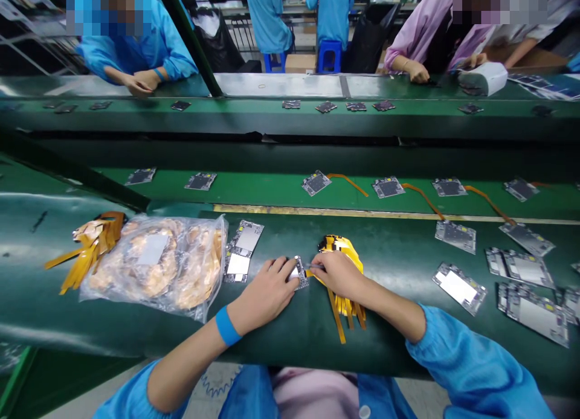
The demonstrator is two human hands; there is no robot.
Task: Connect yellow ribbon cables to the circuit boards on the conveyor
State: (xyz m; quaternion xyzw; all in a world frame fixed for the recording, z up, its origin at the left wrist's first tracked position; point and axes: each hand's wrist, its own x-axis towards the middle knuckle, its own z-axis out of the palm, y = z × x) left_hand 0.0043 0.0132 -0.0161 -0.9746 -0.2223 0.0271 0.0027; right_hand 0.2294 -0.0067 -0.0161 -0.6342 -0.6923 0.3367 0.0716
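Observation:
A small circuit board (299, 274) lies on the green bench at the centre, held down under the fingers of my left hand (267, 289). My right hand (339, 275) is closed in a pinch around a thin grey tool (312, 265) whose tip reaches the board's right edge. An orange strip end shows at that same edge. Beneath and beside my right hand lies a bunch of orange flex cables (348, 310), fanned toward me. Two more boards (244, 244) rest to the left of my left hand, partly overlapping.
A clear plastic bag (154, 265) of copper-coloured parts and another cable bunch (88, 253) lie left. Several boards (532, 310) sit at right. Beyond, a green belt (258, 192) carries boards, some with orange cables. People sit across the line; a green post (190, 41) stands at left.

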